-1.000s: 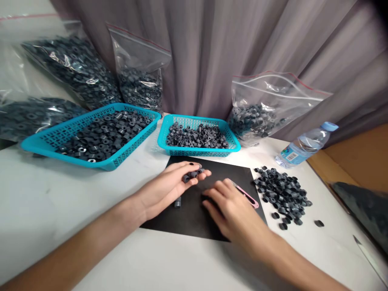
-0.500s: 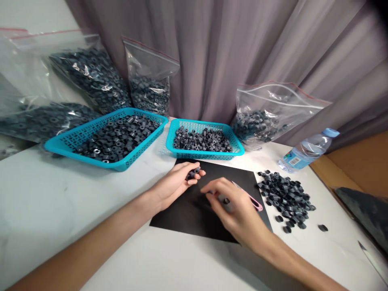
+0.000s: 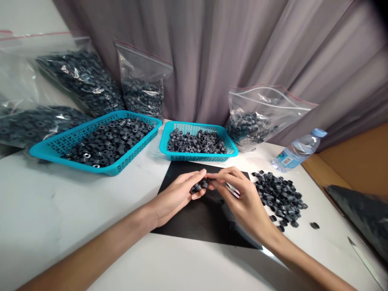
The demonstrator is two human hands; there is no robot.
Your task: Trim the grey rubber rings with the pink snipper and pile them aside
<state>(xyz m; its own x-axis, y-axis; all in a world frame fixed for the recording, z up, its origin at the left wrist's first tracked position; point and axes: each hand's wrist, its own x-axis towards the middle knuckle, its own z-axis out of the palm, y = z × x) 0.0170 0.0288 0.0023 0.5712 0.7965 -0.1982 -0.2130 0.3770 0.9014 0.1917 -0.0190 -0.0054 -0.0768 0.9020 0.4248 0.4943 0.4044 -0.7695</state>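
Observation:
My left hand (image 3: 178, 194) is curled around a short stack of dark grey rubber rings (image 3: 199, 186) above a black mat (image 3: 197, 218). My right hand (image 3: 242, 198) meets it from the right, its fingertips pinched at the end of that stack, with a pink-handled tool (image 3: 233, 189) lying under its fingers. A loose pile of the same rings (image 3: 279, 194) lies on the white table just right of the mat.
Two turquoise baskets of rings sit behind the mat, a large basket (image 3: 60, 139) at left and a small basket (image 3: 169, 135) in the middle. Several clear zip bags of rings (image 3: 142, 91) lean on a grey curtain. A water bottle (image 3: 295, 151) lies at right.
My right hand lifted off the mat and moved left to meet my left hand at the ring stack. The single ring that lay on the mat is no longer visible.

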